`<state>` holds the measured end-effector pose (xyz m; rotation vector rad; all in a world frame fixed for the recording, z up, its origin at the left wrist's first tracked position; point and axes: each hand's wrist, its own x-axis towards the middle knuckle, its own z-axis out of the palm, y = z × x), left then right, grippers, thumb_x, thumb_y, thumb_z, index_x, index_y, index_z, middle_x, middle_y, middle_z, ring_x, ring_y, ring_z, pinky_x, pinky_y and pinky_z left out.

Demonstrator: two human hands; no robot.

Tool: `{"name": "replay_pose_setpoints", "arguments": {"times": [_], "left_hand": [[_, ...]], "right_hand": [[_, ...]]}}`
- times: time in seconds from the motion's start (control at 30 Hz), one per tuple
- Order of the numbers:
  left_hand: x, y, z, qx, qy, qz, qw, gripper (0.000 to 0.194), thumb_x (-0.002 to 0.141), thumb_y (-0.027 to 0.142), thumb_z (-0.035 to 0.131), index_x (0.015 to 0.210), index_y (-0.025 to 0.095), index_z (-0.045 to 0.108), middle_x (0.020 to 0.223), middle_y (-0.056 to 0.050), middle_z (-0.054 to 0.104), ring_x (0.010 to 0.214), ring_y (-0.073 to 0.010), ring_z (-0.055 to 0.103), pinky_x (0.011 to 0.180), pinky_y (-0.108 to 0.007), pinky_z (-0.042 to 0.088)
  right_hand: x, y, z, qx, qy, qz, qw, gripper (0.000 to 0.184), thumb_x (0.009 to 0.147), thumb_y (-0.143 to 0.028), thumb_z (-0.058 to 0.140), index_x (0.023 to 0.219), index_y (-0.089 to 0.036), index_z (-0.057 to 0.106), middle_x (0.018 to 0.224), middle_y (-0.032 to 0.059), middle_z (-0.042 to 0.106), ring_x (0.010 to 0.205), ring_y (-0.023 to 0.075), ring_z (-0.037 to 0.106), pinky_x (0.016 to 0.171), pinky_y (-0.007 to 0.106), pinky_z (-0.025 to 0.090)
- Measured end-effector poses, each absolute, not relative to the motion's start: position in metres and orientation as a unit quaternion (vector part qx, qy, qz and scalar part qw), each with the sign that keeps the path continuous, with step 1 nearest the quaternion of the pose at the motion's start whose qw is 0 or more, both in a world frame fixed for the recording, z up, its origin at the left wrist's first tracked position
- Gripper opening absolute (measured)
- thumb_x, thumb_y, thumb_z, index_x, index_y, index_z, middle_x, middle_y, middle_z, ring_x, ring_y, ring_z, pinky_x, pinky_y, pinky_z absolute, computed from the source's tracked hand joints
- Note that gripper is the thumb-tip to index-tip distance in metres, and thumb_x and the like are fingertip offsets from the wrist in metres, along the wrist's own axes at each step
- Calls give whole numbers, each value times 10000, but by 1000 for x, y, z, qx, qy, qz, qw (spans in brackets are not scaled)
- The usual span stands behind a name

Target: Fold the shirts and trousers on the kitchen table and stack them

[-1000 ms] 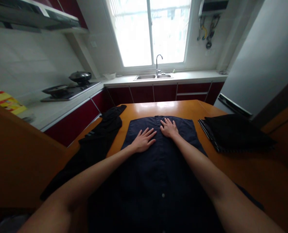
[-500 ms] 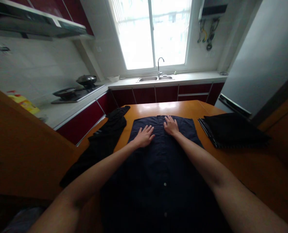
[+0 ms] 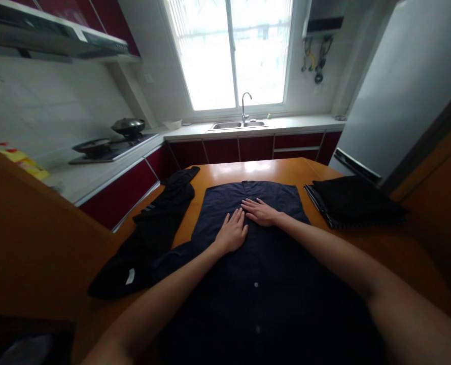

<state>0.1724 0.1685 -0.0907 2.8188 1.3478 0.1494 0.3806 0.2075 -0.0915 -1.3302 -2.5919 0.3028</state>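
Note:
A dark navy button-up shirt (image 3: 225, 284) lies spread out on the orange-brown wooden table (image 3: 263, 168), its hem toward the window and two pale buttons showing down the middle. My left hand (image 3: 232, 232) rests flat on the cloth, left of the button line, fingers stretched. Just beyond it, my right hand (image 3: 261, 212) lies flat across the middle of the shirt with its fingers pointing left. The fingertips of both hands are close together; whether they touch I cannot tell. Neither hand grips anything.
Left of the shirt lies a crumpled black garment (image 3: 160, 213) with a white tag. A stack of folded dark cloth (image 3: 358, 200) sits at the table's right. Beyond are a counter with a sink (image 3: 227, 125), a stove with pans (image 3: 128, 125) and a grey fridge (image 3: 396, 86).
My right hand has slid nearer and turned its fingers to the left. My left hand has moved slightly nearer and to the right, bringing the hands together. The view has shifted a little.

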Motion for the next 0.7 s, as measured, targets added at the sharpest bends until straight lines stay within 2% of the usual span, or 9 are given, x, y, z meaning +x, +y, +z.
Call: {"name": "replay_pose_setpoints", "arguments": {"times": [0.17,0.3,0.43,0.53,0.6,0.7], "left_hand": [[171,168,-93,902,429,51,10,617,1029,421,290,1582,146,307,1662,-103,230,1550,-229,164,1254,-459,158],[170,169,-93,903,427,50,18,625,1030,425,285,1586,140,297,1665,-97,216,1551,-234,160,1252,-469,170],[170,170,-93,903,427,46,18,635,1030,433,276,1581,119,303,1666,-100,207,1551,-229,157,1256,-465,175],[170,170,-92,902,429,48,19,635,1025,427,292,1590,136,287,1663,-95,221,1549,-234,168,1256,-463,183],[170,171,-92,902,427,52,18,632,1024,422,294,1596,156,273,1661,-91,230,1548,-232,172,1257,-455,182],[170,171,-92,905,422,55,14,632,1023,416,285,1595,148,277,1658,-102,235,1547,-234,173,1258,-456,176]], "right_hand": [[389,256,-89,-500,-854,103,98,558,1044,-475,318,1568,-285,351,1667,36,233,1549,216,148,1237,506,93],[403,293,-86,-560,-818,94,90,552,1042,-467,346,1566,-294,355,1667,25,231,1543,207,178,1240,472,113],[417,315,-78,-623,-771,83,104,572,1046,-407,335,1571,-180,342,1658,116,235,1536,255,203,1227,521,138],[413,303,-73,-645,-751,64,124,593,1057,-395,282,1585,-126,288,1668,141,181,1547,253,158,1230,527,116],[403,277,-73,-617,-772,53,141,599,1059,-418,271,1597,-155,266,1677,101,169,1554,218,120,1240,491,99],[393,222,-81,-494,-852,59,160,620,1051,-490,273,1607,-218,245,1674,56,194,1553,197,121,1246,477,83]]}}
